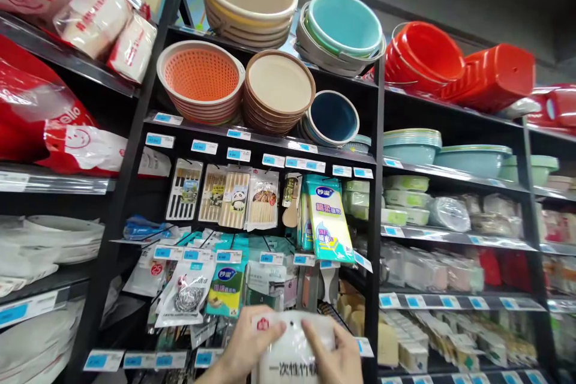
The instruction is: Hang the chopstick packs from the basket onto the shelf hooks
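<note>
Low in the view, my left hand (246, 343) and my right hand (341, 355) both grip a pale plastic pack of disposable bamboo chopsticks (292, 348). Both thumbs press on its front near the top, beside a small hang hole. A red logo and dark printed characters show on the pack; its lower part is cut off by the frame edge. Just behind the hands hang a steel-wool scourer pack (185, 294) and a yellow-and-teal cleaning cloth pack (226, 282). Higher up hang several chopstick packs (234, 197) and a skewer pack (263, 199).
Black shelving (377, 240) stands in front of me, with price tags along its edges. Stacked basins (279, 84), an orange colander (200, 75) and red buckets (423, 51) fill the upper shelves. Cleaning cloth packs (330, 216) jut outward above my right hand. Red bags (36, 102) sit at left.
</note>
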`<act>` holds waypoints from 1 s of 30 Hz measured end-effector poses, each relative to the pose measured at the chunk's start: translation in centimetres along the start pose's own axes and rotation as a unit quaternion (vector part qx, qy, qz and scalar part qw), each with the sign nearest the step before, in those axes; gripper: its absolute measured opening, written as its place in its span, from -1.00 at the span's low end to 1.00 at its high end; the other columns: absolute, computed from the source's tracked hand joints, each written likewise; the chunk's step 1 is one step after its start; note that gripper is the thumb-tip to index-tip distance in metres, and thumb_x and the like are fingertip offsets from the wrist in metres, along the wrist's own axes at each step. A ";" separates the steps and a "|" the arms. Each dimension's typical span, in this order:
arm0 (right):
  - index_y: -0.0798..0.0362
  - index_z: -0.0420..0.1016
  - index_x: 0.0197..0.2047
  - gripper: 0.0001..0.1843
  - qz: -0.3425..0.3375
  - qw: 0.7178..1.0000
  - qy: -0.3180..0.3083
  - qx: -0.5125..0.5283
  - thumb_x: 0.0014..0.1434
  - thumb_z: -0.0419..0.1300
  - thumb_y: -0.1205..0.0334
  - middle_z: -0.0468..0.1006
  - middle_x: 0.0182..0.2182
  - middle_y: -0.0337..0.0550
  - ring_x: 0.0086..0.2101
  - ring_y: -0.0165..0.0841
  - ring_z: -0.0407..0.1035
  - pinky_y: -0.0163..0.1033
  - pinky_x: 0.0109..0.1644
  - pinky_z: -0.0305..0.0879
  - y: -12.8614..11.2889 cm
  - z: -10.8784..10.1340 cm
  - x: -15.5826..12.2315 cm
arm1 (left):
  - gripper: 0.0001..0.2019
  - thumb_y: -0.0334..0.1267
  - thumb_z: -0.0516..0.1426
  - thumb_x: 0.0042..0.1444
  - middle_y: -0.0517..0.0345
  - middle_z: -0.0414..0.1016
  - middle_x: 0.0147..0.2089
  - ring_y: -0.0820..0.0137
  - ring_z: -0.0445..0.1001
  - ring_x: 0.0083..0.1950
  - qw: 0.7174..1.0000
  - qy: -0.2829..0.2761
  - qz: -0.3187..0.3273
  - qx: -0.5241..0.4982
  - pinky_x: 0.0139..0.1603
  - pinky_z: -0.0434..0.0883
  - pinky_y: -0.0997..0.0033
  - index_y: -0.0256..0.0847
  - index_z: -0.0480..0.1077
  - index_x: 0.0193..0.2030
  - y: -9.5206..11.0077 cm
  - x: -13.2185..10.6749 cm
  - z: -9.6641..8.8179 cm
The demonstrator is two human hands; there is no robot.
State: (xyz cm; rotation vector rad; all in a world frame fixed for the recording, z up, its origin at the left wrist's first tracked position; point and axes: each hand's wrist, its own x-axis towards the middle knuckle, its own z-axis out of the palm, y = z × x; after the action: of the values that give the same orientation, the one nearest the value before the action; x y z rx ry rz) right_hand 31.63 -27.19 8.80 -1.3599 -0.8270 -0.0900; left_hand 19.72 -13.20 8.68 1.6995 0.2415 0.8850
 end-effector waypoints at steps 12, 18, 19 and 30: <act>0.20 0.62 -0.33 -0.52 -0.061 0.968 -0.067 0.235 -0.29 0.54 0.05 0.67 -0.40 0.04 -0.44 -0.20 0.53 -0.22 -0.40 0.43 -12.4 11.7 28.0 | -0.71 -0.18 0.40 -0.16 -0.04 0.57 -0.37 0.29 0.51 -0.39 0.977 0.082 0.190 -0.047 -0.41 0.44 0.39 -0.36 0.49 -0.43 17.1 24.8 -7.8; 0.19 0.62 -0.37 -0.58 -0.074 0.940 -0.029 0.331 -0.35 0.52 0.17 0.65 -0.49 -0.05 -0.51 -0.21 0.50 -0.19 -0.43 0.46 -13.0 14.7 33.8 | -0.81 -0.24 0.34 -0.07 0.08 0.54 -0.42 0.36 0.48 -0.40 0.967 0.109 0.231 -0.017 -0.41 0.40 0.46 -0.34 0.53 -0.39 19.0 31.3 -8.8; 0.18 0.61 -0.40 -0.62 -0.081 0.939 -0.019 0.334 -0.34 0.50 0.18 0.64 -0.51 -0.06 -0.52 -0.21 0.50 -0.20 -0.45 0.45 -12.9 14.8 34.3 | -0.83 -0.26 0.35 -0.09 0.11 0.53 -0.44 0.37 0.47 -0.41 0.965 0.117 0.235 -0.011 -0.42 0.37 0.49 -0.33 0.53 -0.41 19.1 31.9 -8.8; 0.15 0.59 -0.36 -0.64 -0.100 0.939 -0.003 0.329 -0.29 0.45 0.21 0.64 -0.48 -0.02 -0.46 -0.16 0.52 -0.20 -0.45 0.46 -12.9 16.3 37.4 | -0.67 -0.23 0.36 -0.08 0.00 0.61 -0.21 0.20 0.56 -0.19 0.954 0.217 0.191 0.078 -0.23 0.46 0.37 -0.20 0.53 -0.13 20.2 34.2 -9.5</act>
State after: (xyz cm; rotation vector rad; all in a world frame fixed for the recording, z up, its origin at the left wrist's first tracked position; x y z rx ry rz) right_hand 44.38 -1.22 40.34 -0.6452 -0.8938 0.0339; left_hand 31.52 6.98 42.20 1.7083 0.2878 1.5677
